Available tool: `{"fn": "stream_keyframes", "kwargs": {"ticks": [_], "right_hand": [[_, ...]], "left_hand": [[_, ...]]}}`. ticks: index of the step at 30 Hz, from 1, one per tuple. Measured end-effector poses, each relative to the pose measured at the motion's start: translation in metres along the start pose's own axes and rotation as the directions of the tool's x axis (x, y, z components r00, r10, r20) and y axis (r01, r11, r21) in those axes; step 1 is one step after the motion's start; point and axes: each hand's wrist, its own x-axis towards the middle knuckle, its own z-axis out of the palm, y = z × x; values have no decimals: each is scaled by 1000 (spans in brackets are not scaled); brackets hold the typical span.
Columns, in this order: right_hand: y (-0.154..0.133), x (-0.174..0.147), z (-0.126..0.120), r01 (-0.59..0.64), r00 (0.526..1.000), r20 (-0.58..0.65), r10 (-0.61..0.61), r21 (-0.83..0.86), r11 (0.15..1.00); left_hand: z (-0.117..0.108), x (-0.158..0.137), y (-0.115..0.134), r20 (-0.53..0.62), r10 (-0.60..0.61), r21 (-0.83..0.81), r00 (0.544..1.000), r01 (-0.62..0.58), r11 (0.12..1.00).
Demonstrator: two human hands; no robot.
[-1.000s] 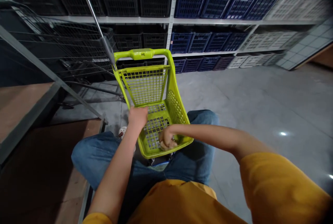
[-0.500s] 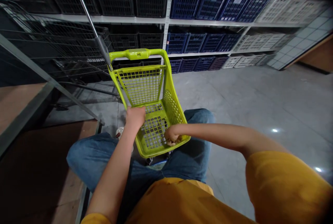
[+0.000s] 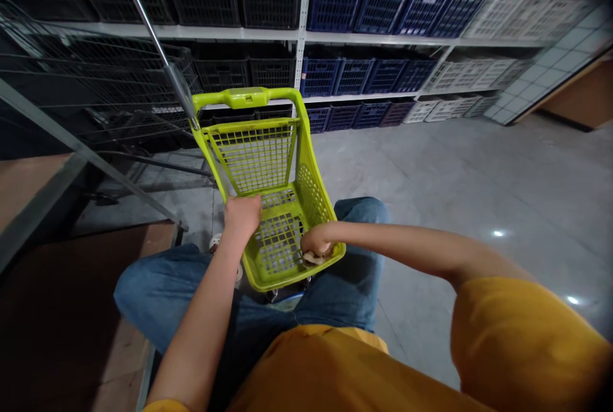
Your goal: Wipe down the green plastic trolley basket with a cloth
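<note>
A lime-green plastic shopping cart (image 3: 278, 223) stands between my knees, its grid floor and mesh back panel in view. My left hand (image 3: 243, 214) is closed over the cart's left side rim. Down inside the basket, at the near right corner, my right hand (image 3: 317, 237) is closed on a crumpled beige cloth (image 3: 313, 259). The cloth lies against the inner wall and floor there; most of it is covered by my fingers. From the handle's left end a metal pole (image 3: 143, 13) slants up.
Behind the cart, shelves (image 3: 378, 38) carry black, dark blue and white crates. A wire cart (image 3: 119, 73) stands at the left, near a metal-framed brown board (image 3: 110, 284). Grey floor (image 3: 421, 175) spreads to the right.
My right hand has shifted slightly within the corner, and more of the beige cloth shows below it. My left hand keeps its place on the rim. The whole view has shifted slightly.
</note>
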Motion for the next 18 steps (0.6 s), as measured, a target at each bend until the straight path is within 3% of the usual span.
{"fn": "stream_keyframes", "kwargs": {"ticks": [3,6,9,12,15,18], "right_hand": [[-12,-28,-4,81,997,13,-81,-42,996],[-22,-69,1,177,964,-187,-190,-87,980],[-22,-105,22,174,848,-480,-224,-148,974],[-18,-123,50,100,739,-650,-178,-155,983],[-29,-115,76,-18,642,-759,-105,-152,988],[-64,-84,98,-59,507,-856,-105,-156,986]], "left_hand": [[2,0,-2,-2,-3,13,1000,3,1000],[4,1,-3,-11,6,13,1000,-6,1000],[6,2,-2,-32,16,10,999,-15,1000],[7,2,0,-36,17,5,999,-17,1000],[7,3,1,-14,5,0,1000,-5,1000],[8,4,1,-37,-10,-28,999,9,1000]]}}
